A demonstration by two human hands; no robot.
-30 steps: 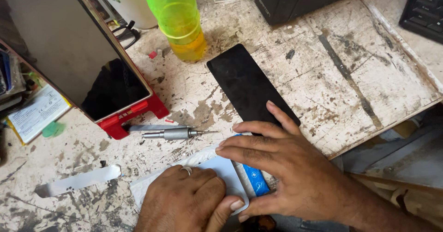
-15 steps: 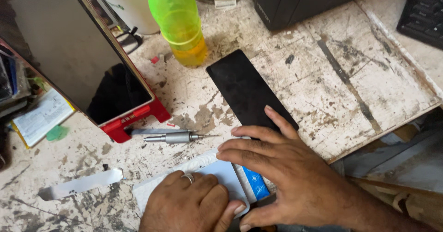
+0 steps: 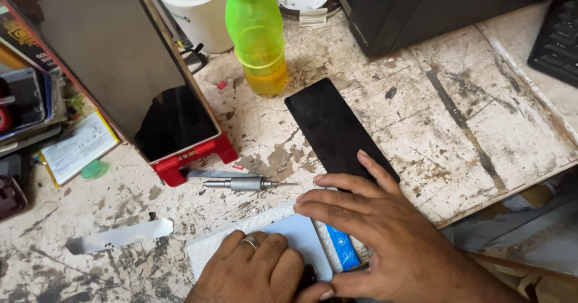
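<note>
Head view: left hand (image 3: 256, 270) lies flat, fingers (image 3: 274, 258) together, pressing a pale blue sheet (image 3: 289, 234) at the desk (image 3: 469, 128) front edge. Right hand (image 3: 385, 231) beside it, fingers (image 3: 337, 185) spread, on the sheet's right edge. Black phone panel (image 3: 331, 128) just behind the sheet, under a right fingertip. Metal screwdriver (image 3: 241, 184) left of the panel; green bottle (image 3: 257, 38) behind it.

You are getting soft, even daylight; shadows are lying faint, the bottle (image 3: 257, 35) is glowing, and edges are perhaps blurring slightly.
</note>
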